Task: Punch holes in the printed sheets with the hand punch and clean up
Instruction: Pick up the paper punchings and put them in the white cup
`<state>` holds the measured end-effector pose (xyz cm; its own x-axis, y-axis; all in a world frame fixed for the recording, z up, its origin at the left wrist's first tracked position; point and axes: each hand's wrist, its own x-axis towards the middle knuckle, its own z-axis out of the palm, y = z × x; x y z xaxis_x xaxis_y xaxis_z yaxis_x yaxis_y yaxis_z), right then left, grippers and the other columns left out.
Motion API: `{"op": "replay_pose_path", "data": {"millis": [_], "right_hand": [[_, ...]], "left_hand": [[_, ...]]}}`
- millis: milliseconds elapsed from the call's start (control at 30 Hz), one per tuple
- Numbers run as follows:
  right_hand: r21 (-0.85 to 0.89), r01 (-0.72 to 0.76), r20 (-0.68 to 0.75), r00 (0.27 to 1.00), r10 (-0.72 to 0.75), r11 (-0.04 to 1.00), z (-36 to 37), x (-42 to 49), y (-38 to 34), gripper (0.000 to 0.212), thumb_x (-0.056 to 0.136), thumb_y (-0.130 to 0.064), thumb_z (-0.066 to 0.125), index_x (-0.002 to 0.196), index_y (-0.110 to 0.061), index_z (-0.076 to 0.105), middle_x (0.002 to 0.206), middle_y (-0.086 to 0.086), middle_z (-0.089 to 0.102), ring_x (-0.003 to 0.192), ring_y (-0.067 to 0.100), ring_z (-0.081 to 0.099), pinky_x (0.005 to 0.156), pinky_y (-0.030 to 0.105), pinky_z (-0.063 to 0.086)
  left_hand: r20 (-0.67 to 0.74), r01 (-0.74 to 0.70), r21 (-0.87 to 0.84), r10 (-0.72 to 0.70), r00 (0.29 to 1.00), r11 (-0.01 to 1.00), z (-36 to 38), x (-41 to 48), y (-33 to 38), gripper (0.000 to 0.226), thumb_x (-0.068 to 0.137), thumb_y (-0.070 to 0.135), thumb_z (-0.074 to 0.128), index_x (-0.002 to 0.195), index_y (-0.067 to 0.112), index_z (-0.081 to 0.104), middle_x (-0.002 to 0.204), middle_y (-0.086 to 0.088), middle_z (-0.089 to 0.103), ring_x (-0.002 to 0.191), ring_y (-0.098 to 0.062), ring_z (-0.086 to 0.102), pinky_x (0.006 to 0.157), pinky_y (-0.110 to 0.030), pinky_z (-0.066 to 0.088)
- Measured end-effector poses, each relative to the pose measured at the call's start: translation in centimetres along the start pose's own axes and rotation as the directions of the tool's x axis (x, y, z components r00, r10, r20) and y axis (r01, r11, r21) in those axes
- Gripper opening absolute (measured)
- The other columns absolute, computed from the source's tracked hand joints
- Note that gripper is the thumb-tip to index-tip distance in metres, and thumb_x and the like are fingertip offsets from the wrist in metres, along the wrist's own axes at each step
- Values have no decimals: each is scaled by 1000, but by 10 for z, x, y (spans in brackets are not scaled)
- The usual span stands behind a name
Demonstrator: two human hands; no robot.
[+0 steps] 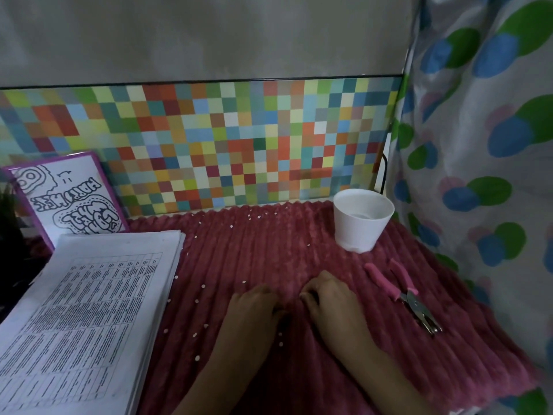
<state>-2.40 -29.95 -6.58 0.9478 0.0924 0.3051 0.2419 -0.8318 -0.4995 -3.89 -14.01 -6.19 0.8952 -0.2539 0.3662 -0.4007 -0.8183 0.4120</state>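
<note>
A thick stack of printed sheets (89, 310) lies at the left on a ribbed pink cloth (269, 253). The pink-handled hand punch (404, 295) lies on the cloth at the right, apart from both hands. Small white paper dots (203, 285) are scattered over the cloth. My left hand (254, 307) and my right hand (332, 298) rest side by side on the cloth at the centre, backs up, fingers curled down against the fabric. Whether they pinch any dots is hidden.
A white foam cup (362, 220) stands upright at the back right. A purple-framed printed card (74, 193) leans against the multicoloured checkered back wall (239, 139). A dotted curtain (484, 145) hangs along the right edge. Something dark sits at the far left (12, 235).
</note>
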Motion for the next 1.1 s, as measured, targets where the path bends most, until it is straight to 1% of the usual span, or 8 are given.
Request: {"op": "replay_pose_path", "data": {"millis": [167,333,467,600,700,800,900,1100], "right_hand": [[64,-63,-13,998,64,996,-2,2,3,11,92,-15,56,86,-10,64,97,7,60,91,27,60,79,38,43],[165,-123,0,992,125,979,-9,5,11,14,89,-9,60,75,-13,61,88,6,63,84,21,59,78,33,42],[284,-165,57,986,155,945,-25,10,16,16,88,-6,61,73,-9,66,74,-8,64,68,0,56,61,12,36],[383,-76,-177,972,154,920,-80,36,16,21,90,-11,60,70,-12,65,71,-7,64,67,2,56,57,13,37],[350,-17,-332,933,141,936,-124,79,30,24,89,-11,64,65,-12,64,67,-5,62,65,5,55,60,23,38],[337,-115,-192,963,187,935,-140,122,48,39,86,-9,69,52,-22,54,48,-16,52,55,2,48,57,23,34],[204,-216,-58,971,232,955,-129,148,68,29,83,-9,72,56,-15,63,49,-13,55,56,6,52,53,21,34],[-67,-144,108,983,151,987,-132,160,73,14,86,-7,64,86,-1,76,65,-1,61,64,13,56,53,21,39]], "left_hand": [[-57,-30,59,33,998,998,4,2,1,11,65,25,66,57,18,64,62,4,61,51,-16,60,46,-34,50],[29,107,-49,-106,994,993,4,5,-6,10,91,18,62,86,10,66,91,-1,63,86,-16,60,79,-29,42],[58,191,-105,-186,981,976,-15,9,-13,10,93,18,60,92,9,64,92,0,62,86,-13,57,75,-23,36],[-30,172,-300,-190,981,938,-48,49,14,21,97,9,50,78,3,56,74,-2,56,58,-8,45,56,-12,35],[-26,18,-262,-26,999,965,-56,109,58,28,100,20,47,81,1,57,75,-4,58,65,-13,50,60,-19,38],[37,-29,-241,39,999,970,-32,174,85,32,95,14,52,72,-8,56,73,-14,57,66,-21,52,68,-34,46],[134,-1,-138,20,991,990,0,215,86,34,92,14,56,58,9,56,84,-17,67,81,-30,64,75,-46,52],[153,-119,166,93,984,979,22,235,76,26,97,20,48,102,23,73,116,-6,63,111,-31,52,89,-45,44]]}}
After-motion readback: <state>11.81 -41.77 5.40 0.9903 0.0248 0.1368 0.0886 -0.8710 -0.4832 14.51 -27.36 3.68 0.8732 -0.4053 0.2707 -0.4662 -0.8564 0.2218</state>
